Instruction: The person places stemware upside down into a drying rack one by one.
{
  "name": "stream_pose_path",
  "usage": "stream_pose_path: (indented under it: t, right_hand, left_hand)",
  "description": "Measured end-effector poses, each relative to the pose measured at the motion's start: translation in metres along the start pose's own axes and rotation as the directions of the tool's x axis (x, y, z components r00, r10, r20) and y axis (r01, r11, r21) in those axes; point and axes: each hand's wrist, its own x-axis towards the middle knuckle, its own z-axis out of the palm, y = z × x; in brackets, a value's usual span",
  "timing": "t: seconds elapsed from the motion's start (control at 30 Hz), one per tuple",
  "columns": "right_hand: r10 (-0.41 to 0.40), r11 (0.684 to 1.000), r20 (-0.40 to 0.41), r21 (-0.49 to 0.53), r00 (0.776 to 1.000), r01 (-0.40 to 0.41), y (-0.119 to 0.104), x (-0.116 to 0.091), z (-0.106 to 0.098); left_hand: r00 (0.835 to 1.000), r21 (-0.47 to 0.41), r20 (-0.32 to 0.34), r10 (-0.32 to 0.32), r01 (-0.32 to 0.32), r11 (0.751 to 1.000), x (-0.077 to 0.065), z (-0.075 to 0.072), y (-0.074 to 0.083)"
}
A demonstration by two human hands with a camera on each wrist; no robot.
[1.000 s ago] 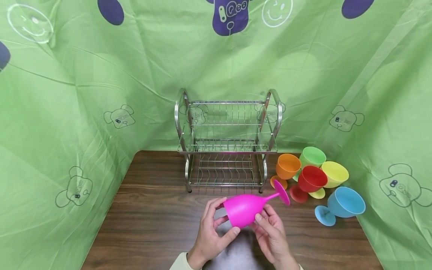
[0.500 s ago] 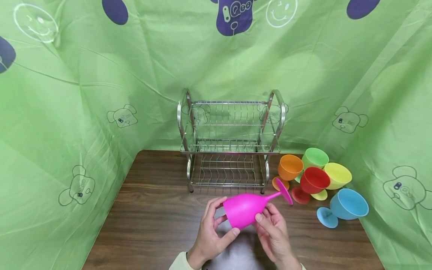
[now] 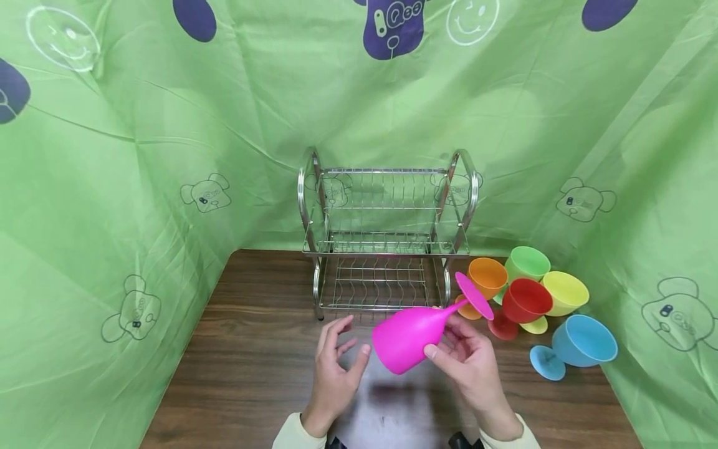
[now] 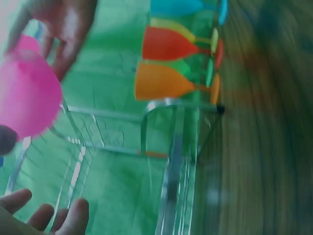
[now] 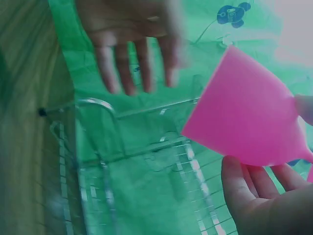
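Note:
My right hand (image 3: 471, 368) grips a pink plastic goblet (image 3: 406, 337) by the lower part of its bowl, near the stem. The goblet is tilted, its mouth down toward the left and its foot up at the right. In the right wrist view thumb and fingers pinch the pink bowl (image 5: 244, 112) from both sides. Just left of the mouth, my left hand (image 3: 335, 368) is apart from the goblet with fingers spread and slightly bent. The left wrist view also has loose left fingers (image 4: 39, 213) with a gap to the pink bowl (image 4: 29, 93).
A two-tier metal dish rack (image 3: 384, 252) stands at the back of the wooden table (image 3: 235, 374). Goblets in orange (image 3: 487, 277), light green (image 3: 527, 263), red (image 3: 526, 300), yellow (image 3: 565, 293) and blue (image 3: 584, 341) stand at the right. Green cloth (image 3: 168, 156) hangs around.
My left hand has let go of the goblet's rim and moved left. With the right hand, the goblet has risen slightly toward the rack, its foot tipped higher.

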Motion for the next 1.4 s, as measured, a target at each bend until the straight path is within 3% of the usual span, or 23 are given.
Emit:
stream_pose_path:
  t: [0.13,0.33,0.53,0.8,1.0,1.4]
  right_hand:
    - [-0.017,0.993,0.071,-0.111,0.997,0.025,-0.016,0.011,-0.002]
    - [-0.026,0.965,0.109,-0.257,0.994,0.054,-0.045,0.035,0.004]
    - [-0.051,0.936,0.143,-0.338,0.988,0.098,-0.071,0.059,0.014]
    - [-0.019,0.88,0.181,-0.464,0.983,0.102,-0.099,0.09,0.034]
    - [-0.005,0.869,0.206,-0.483,0.979,0.105,-0.117,0.116,0.055]
    - [-0.048,0.789,0.223,-0.59,0.974,0.174,-0.103,0.176,0.1]
  left_hand:
    - [0.992,0.11,-0.109,-0.057,0.069,0.992,0.008,-0.007,-0.011]
    - [0.975,0.183,-0.203,-0.093,0.131,0.974,0.026,-0.023,-0.028]
    - [0.95,0.244,-0.281,-0.138,0.209,0.947,0.039,-0.037,-0.049]
    - [0.936,0.274,-0.283,-0.21,0.288,0.918,0.048,-0.048,-0.069]
    - [0.933,0.256,-0.252,-0.258,0.321,0.912,0.059,-0.054,-0.075]
    - [0.936,0.293,-0.243,-0.253,0.32,0.901,0.09,-0.052,-0.086]
